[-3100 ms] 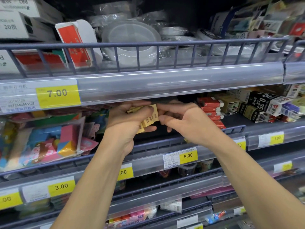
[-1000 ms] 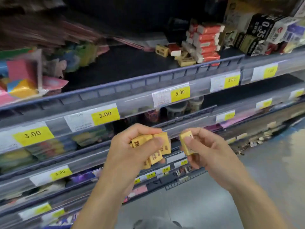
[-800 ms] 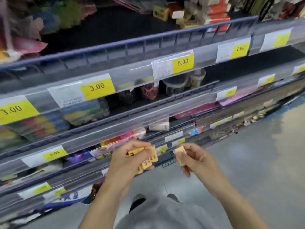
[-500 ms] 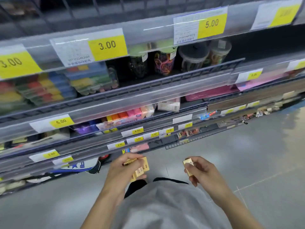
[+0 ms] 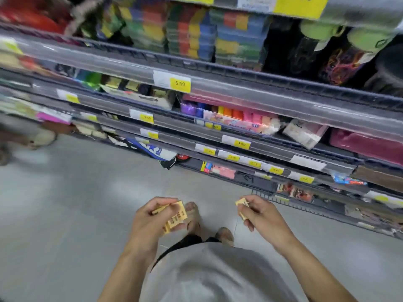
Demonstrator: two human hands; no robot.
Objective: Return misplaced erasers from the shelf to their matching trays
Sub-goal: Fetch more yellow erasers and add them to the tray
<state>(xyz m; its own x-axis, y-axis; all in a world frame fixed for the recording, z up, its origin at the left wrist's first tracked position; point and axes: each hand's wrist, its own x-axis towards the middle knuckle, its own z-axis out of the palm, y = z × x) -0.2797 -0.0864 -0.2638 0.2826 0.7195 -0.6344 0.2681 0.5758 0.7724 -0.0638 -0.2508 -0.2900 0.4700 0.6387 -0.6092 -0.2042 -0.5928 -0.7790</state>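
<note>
Left hand (image 5: 152, 221) curls round a bunch of yellow erasers (image 5: 174, 216), long axes tilted up to the right | right hand (image 5: 261, 216) pinches one eraser (image 5: 241, 202) at the fingertips, orientation unclear in blur | both held low over the floor (image 5: 76, 203), below the shelves (image 5: 261, 136).

yellow shelf price tag (image 5: 180, 83) reads "5.00"; others blurred.

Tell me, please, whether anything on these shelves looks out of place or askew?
One thing: a white packet lies tilted at the shelf edge beside neat coloured rows. The image is blurred, so details are unclear. Both hands hold yellow erasers away from any tray.
</note>
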